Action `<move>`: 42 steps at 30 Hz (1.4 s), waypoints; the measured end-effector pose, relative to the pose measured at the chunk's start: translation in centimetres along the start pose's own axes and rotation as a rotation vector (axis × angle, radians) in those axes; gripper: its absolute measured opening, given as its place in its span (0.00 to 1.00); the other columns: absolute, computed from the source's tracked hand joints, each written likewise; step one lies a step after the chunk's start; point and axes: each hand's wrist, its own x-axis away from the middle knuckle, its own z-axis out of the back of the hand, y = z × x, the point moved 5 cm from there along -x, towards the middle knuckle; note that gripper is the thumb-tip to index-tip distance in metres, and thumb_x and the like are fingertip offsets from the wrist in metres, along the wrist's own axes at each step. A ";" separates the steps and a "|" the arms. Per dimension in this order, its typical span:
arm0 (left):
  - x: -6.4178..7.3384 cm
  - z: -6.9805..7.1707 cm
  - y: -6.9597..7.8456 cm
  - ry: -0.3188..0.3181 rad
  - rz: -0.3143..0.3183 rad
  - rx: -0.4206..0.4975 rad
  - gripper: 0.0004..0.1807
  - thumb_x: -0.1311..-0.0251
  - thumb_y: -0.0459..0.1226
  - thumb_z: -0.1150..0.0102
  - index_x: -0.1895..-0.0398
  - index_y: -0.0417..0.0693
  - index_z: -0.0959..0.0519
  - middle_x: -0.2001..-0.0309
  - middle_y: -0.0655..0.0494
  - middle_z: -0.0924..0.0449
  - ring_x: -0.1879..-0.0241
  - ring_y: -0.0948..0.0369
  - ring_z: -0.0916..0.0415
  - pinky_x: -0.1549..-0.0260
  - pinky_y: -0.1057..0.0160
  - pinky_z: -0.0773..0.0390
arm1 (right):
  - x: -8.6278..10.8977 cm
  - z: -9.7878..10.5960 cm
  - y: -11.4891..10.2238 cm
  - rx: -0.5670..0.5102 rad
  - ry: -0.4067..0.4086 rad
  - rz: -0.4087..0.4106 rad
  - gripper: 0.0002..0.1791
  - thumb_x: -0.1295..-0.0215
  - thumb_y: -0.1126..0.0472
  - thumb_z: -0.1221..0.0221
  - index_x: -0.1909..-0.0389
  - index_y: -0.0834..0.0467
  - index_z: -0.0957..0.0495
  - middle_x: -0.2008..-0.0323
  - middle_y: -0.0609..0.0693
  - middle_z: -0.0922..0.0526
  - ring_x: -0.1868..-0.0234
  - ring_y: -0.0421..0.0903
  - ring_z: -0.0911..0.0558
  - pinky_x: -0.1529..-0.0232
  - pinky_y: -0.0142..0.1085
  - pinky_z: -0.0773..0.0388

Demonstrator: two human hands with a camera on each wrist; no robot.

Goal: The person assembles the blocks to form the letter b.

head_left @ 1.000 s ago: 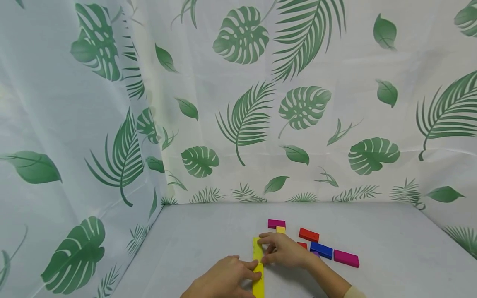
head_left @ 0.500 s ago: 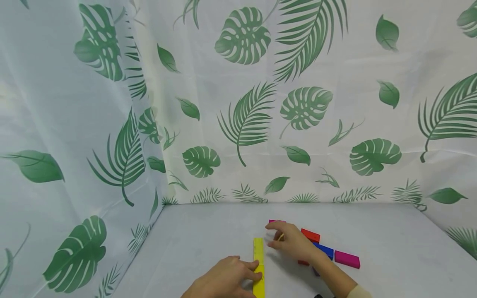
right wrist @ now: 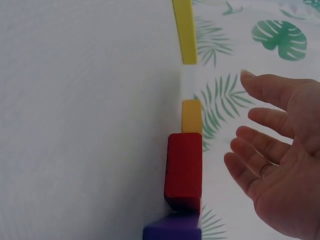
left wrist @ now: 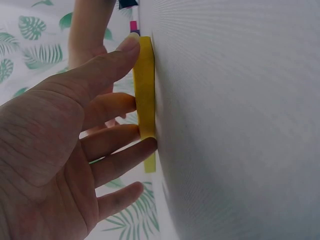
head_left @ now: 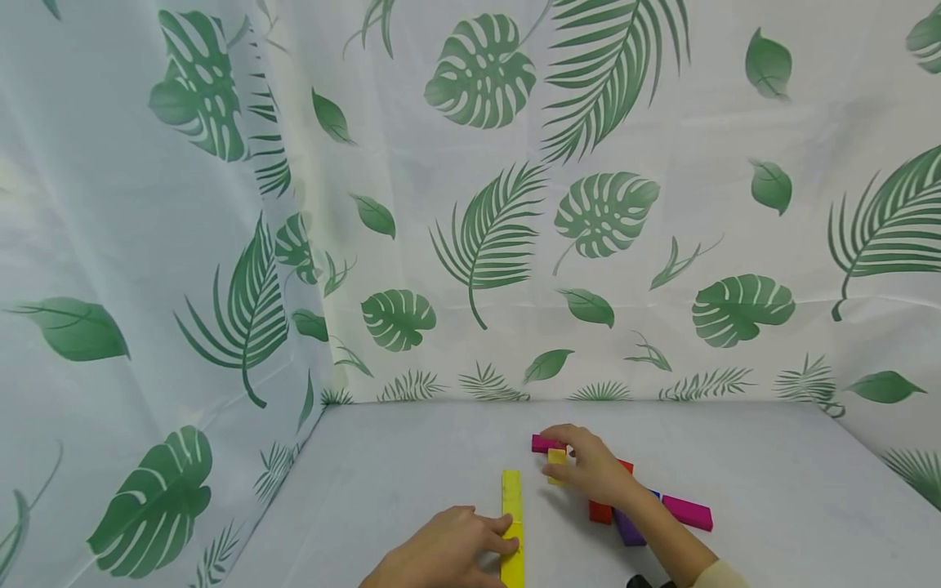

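My left hand (head_left: 448,547) holds the nearer yellow block (head_left: 512,563), its fingers laid across it. In the left wrist view the thumb is at one end of this block (left wrist: 145,85) and the fingers lie along its side. A lighter yellow block (head_left: 510,494) continues the line end to end beyond it. My right hand (head_left: 595,469) hovers over a small orange-yellow block (head_left: 556,457), fingers spread and loosely bent. The right wrist view shows that hand (right wrist: 285,150) apart from the orange-yellow block (right wrist: 192,115), with nothing in it.
Around the right hand lie a magenta block (head_left: 542,443), a red block (head_left: 600,513), a purple block (head_left: 630,529) and another magenta block (head_left: 687,512). The forearm partly covers a blue and a second red block. A leaf-print curtain (head_left: 507,351) hangs behind the white table (head_left: 382,465).
My right hand has left the lighter yellow block and moved right and away from me, over the orange-yellow block. The left hand stays on the nearer yellow block.
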 end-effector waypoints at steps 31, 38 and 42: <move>-0.1 -0.1 0.0 -0.008 0.020 0.000 0.28 0.42 0.59 0.28 0.37 0.74 0.19 0.31 0.72 0.25 0.37 0.71 0.23 0.35 0.51 0.24 | 0.4 -0.7 2.2 0.053 -0.083 -0.186 0.29 0.43 0.54 0.23 0.41 0.56 0.17 0.43 0.50 0.15 0.36 0.58 0.22 0.34 0.61 0.27; -0.2 -0.2 0.0 -0.018 0.042 0.009 0.28 0.42 0.59 0.29 0.37 0.75 0.19 0.32 0.73 0.24 0.41 0.71 0.22 0.37 0.54 0.22 | 0.4 -0.8 2.3 0.057 -0.083 -0.178 0.27 0.43 0.57 0.24 0.42 0.58 0.16 0.45 0.51 0.14 0.38 0.57 0.21 0.35 0.60 0.26; -0.1 -0.1 0.0 -0.013 0.034 0.004 0.28 0.42 0.60 0.29 0.37 0.75 0.19 0.32 0.72 0.24 0.41 0.71 0.22 0.40 0.58 0.22 | 0.4 -0.7 2.2 0.049 -0.087 -0.177 0.26 0.43 0.58 0.24 0.43 0.58 0.15 0.46 0.51 0.14 0.38 0.57 0.21 0.35 0.61 0.26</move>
